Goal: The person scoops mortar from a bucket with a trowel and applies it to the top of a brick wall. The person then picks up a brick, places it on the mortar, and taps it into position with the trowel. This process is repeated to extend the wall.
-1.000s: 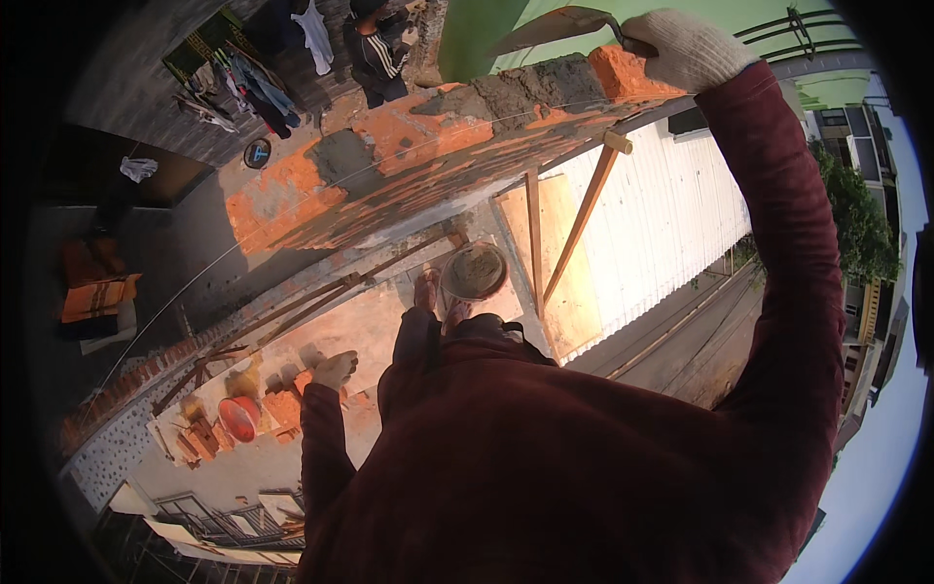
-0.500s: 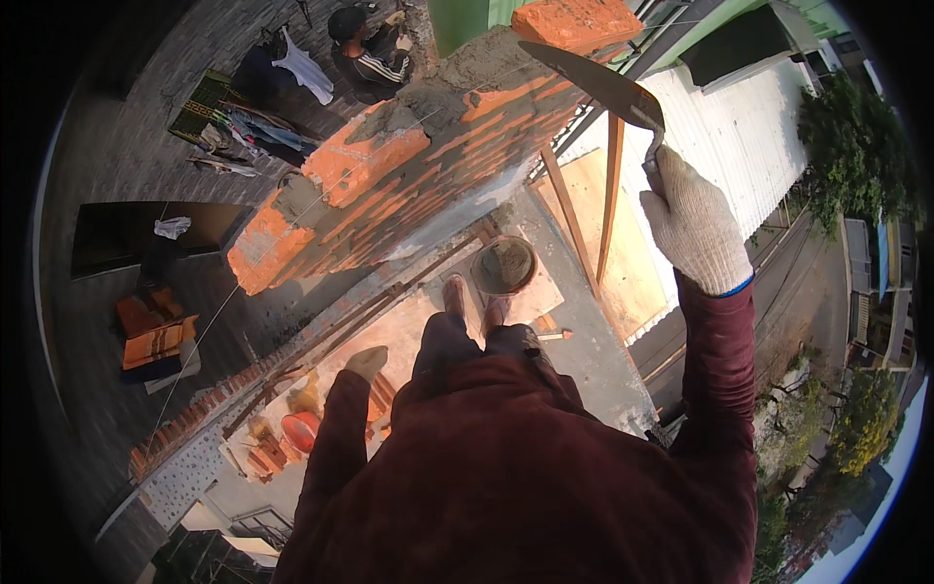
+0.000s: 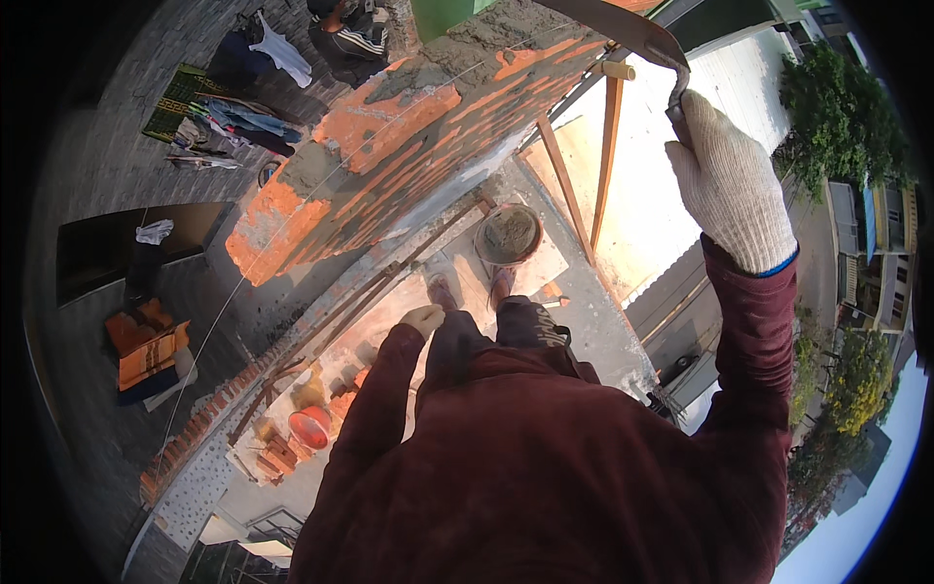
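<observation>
My right hand (image 3: 732,180), in a white knitted glove, grips the handle of a bricklaying trowel (image 3: 632,27) at the upper right; its blade slants up to the left and runs out of the top edge. I can't tell whether the blade touches anything. My left hand (image 3: 423,318), gloved too, is low beside my thigh near the centre; how far its fingers are curled I can't tell. The brick wall (image 3: 409,131) crosses diagonally from left of centre to the upper right, wet mortar (image 3: 501,34) spread along its top and a string line (image 3: 226,307) stretched along it. By my feet, just above centre, stands a round tub (image 3: 538,234) of mortar. Loose bricks (image 3: 278,457) lie at the lower left beside a red basin (image 3: 309,427). A co-worker (image 3: 348,44) in striped sleeves is at the upper left.
</observation>
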The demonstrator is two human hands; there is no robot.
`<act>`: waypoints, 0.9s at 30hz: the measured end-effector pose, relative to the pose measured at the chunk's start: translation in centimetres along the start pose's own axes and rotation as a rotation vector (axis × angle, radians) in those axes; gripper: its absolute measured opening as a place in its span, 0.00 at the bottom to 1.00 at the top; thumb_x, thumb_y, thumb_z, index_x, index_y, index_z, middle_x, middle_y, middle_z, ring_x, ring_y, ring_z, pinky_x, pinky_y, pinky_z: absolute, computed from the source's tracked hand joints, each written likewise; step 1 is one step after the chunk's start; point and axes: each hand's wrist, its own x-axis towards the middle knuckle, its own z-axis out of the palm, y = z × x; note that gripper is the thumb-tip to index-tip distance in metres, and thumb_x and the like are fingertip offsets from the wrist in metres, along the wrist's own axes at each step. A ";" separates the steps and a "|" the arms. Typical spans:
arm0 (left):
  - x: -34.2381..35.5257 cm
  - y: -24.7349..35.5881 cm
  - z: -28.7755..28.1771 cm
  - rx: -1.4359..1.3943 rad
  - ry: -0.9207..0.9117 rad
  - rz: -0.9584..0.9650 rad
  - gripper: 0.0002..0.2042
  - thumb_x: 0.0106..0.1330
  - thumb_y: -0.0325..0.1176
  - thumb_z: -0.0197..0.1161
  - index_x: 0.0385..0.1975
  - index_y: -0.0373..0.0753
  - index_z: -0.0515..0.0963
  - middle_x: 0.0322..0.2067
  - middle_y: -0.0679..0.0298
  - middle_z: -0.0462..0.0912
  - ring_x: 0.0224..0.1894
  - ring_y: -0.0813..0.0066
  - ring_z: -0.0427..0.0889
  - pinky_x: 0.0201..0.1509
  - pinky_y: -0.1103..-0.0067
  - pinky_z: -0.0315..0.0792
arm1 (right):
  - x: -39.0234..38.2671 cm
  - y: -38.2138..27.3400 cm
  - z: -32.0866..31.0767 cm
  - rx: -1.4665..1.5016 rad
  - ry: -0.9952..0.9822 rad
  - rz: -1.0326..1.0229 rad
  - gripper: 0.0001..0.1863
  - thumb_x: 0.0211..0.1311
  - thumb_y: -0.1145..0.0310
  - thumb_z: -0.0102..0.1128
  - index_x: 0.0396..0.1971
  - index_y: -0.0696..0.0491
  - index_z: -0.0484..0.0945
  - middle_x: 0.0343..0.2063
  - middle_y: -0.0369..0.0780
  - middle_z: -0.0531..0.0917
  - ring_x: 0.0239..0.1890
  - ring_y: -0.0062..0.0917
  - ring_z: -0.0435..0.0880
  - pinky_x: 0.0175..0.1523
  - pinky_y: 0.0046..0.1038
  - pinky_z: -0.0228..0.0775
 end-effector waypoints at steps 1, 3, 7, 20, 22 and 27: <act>0.0 -2.3 0.4 0.080 -0.049 -0.041 0.23 0.71 0.45 0.63 0.57 0.33 0.81 0.44 0.56 0.89 0.51 0.68 0.85 0.59 0.76 0.75 | -3.1 0.3 -0.5 0.144 0.009 0.061 0.15 0.61 0.72 0.60 0.47 0.59 0.74 0.33 0.53 0.84 0.38 0.50 0.87 0.42 0.44 0.79; -2.2 0.1 1.4 0.320 -0.232 -0.167 0.35 0.69 0.57 0.60 0.67 0.36 0.71 0.58 0.46 0.79 0.63 0.55 0.78 0.67 0.69 0.70 | -8.1 0.2 0.4 0.260 -0.230 0.368 0.14 0.61 0.71 0.61 0.44 0.59 0.73 0.33 0.53 0.84 0.40 0.50 0.87 0.43 0.45 0.79; -4.3 -1.5 3.7 0.810 -0.427 -0.259 0.46 0.65 0.70 0.55 0.76 0.41 0.59 0.73 0.43 0.60 0.74 0.42 0.61 0.76 0.59 0.57 | -15.5 3.0 19.9 0.084 -0.774 0.444 0.14 0.59 0.68 0.62 0.42 0.59 0.76 0.31 0.55 0.86 0.40 0.50 0.87 0.44 0.44 0.80; 1.6 -7.1 8.1 0.988 -0.122 0.016 0.34 0.63 0.52 0.67 0.65 0.37 0.72 0.65 0.47 0.71 0.69 0.41 0.65 0.73 0.51 0.57 | -19.6 0.5 72.8 0.078 -1.124 0.443 0.12 0.65 0.63 0.60 0.41 0.48 0.90 0.41 0.43 0.91 0.45 0.38 0.90 0.46 0.35 0.82; 1.6 -7.4 8.1 0.942 -0.161 -0.024 0.34 0.62 0.51 0.67 0.65 0.37 0.73 0.65 0.47 0.71 0.69 0.41 0.65 0.73 0.51 0.57 | -22.3 -0.5 76.9 0.219 -1.154 0.250 0.15 0.64 0.61 0.58 0.39 0.51 0.91 0.40 0.47 0.90 0.47 0.41 0.89 0.48 0.36 0.80; 1.3 -7.6 8.3 0.893 -0.236 -0.068 0.33 0.64 0.48 0.67 0.65 0.35 0.72 0.66 0.43 0.69 0.70 0.36 0.63 0.72 0.51 0.58 | -26.3 -8.5 79.4 0.439 -0.998 0.679 0.16 0.64 0.65 0.56 0.39 0.58 0.89 0.40 0.51 0.89 0.47 0.40 0.89 0.51 0.36 0.79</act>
